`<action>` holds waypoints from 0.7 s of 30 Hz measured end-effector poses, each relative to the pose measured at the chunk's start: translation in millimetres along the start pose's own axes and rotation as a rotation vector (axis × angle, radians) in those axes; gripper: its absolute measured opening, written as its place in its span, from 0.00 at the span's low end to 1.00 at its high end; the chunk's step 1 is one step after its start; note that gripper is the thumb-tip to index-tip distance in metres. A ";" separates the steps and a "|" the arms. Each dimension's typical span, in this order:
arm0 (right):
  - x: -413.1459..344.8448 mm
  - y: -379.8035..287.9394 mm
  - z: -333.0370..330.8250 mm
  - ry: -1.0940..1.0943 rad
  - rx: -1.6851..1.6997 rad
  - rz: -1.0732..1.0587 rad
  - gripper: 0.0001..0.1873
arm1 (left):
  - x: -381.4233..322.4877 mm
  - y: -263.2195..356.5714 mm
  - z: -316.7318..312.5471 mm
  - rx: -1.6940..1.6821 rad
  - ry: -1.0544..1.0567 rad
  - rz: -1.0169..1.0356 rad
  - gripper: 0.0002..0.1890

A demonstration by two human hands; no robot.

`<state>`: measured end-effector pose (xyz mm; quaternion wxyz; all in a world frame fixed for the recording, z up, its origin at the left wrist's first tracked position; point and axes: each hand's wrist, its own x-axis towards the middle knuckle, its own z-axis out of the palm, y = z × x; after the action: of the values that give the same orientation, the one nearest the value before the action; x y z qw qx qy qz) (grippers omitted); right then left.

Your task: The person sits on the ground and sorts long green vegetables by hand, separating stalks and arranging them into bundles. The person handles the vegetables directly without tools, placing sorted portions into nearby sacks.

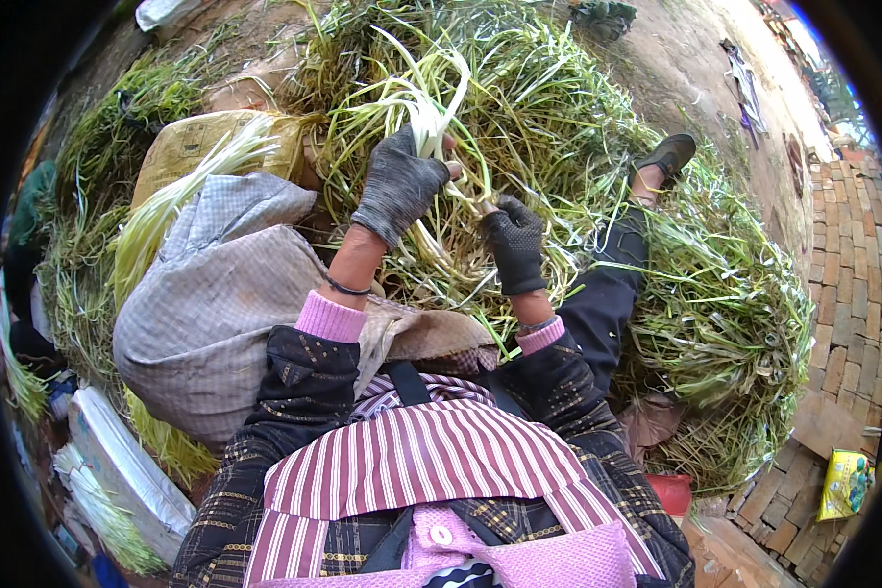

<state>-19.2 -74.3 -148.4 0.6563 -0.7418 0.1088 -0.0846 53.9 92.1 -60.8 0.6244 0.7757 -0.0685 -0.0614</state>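
Observation:
My left hand (pixel 404 176), in a grey knitted glove with bare fingertips, is closed around a small bunch of pale green-and-white leafy stalks (pixel 428 125); the leaves fan out beyond it. Just right of and below it, my right hand (pixel 514 239), in a dark dotted glove with bare fingertips, pinches the thin yellowish lower part of the stalks or a strand of leaf; which one I cannot tell. A large heap of loose green and straw-coloured leaves (pixel 558 125) lies beneath and beyond both hands. A checked grey cloth (pixel 213 316) covers my left leg.
Long pale stalks (pixel 180 195) lie left beside a yellow sack (pixel 184 143). More stalks (pixel 106 507) lie at the lower left by a white wrapped block (pixel 128 470). My right leg stretches over the heap. Brick paving (pixel 849 294) and a yellow packet (pixel 845 485) are at the right.

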 end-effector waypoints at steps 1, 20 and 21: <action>4.7 11.3 -8.4 -0.013 -0.125 -0.111 0.06 | 0.3 0.5 -2.8 0.022 0.012 0.026 0.14; -15.4 -47.4 14.1 -0.548 0.062 0.331 0.08 | 3.9 7.9 -17.7 -0.305 -0.038 0.028 0.15; -16.5 -41.4 7.4 -0.530 0.149 0.412 0.07 | 5.6 7.5 -21.9 -0.407 -0.016 0.037 0.15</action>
<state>-30.9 -58.0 -107.9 0.7175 -0.6503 0.0757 0.2378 63.1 110.6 -48.9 0.7686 0.6318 -0.0741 -0.0687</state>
